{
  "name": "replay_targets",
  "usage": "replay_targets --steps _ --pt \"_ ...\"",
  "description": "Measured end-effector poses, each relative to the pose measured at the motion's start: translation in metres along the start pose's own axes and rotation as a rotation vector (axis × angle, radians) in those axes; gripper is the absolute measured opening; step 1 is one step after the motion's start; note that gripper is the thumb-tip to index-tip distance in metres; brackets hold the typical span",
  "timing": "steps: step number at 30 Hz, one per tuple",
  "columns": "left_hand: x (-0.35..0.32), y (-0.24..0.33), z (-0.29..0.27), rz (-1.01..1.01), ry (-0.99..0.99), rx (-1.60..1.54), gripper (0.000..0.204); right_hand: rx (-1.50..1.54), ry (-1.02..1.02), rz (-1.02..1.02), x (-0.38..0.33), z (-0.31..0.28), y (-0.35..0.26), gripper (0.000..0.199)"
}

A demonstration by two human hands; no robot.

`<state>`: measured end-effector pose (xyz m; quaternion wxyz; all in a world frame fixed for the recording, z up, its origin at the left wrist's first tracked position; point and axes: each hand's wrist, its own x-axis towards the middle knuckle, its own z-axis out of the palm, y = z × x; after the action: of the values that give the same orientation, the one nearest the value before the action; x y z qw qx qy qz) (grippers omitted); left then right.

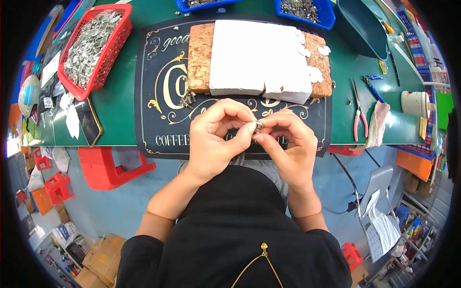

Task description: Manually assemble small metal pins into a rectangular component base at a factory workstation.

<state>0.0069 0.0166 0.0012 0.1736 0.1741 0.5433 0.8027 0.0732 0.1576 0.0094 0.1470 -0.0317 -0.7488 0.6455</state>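
My left hand (213,141) and my right hand (290,149) meet over the front of a black printed mat (161,127). Between their thumbs and fingertips they pinch a small silvery metal piece (258,127), mostly covered by the fingers. Just beyond lies a cork block (200,57) with white paper (254,57) wrapped around its middle. Several flat whitish pieces (314,74) rest at the block's right end. A little heap of small metal parts (187,99) sits on the mat by the block's near left corner.
A red basket (106,62) full of silvery pieces stands at left, with a dark phone (90,122) nearer me. Blue trays (326,20) and a dark green bin (357,29) are at the back. Pink-handled pliers (358,120), blue-handled pliers (374,90) and a cloth (379,122) lie right.
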Motion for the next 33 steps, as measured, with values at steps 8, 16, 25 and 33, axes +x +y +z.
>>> replay_targets --steps 8,16,25,33 --pt "0.021 0.014 -0.022 0.615 0.028 1.269 0.043 -0.619 0.084 -0.325 0.030 0.007 -0.004 0.013" --pt "0.044 0.006 -0.024 0.557 0.017 1.297 0.054 -0.786 0.109 -0.494 0.047 0.014 0.006 0.017" --pt "0.045 0.003 -0.025 0.567 0.049 1.232 0.051 -0.770 0.140 -0.540 0.054 0.017 0.005 0.015" --pt "0.018 0.048 -0.075 0.410 0.199 1.137 0.018 -0.718 0.085 -0.521 0.037 0.011 0.001 0.020"
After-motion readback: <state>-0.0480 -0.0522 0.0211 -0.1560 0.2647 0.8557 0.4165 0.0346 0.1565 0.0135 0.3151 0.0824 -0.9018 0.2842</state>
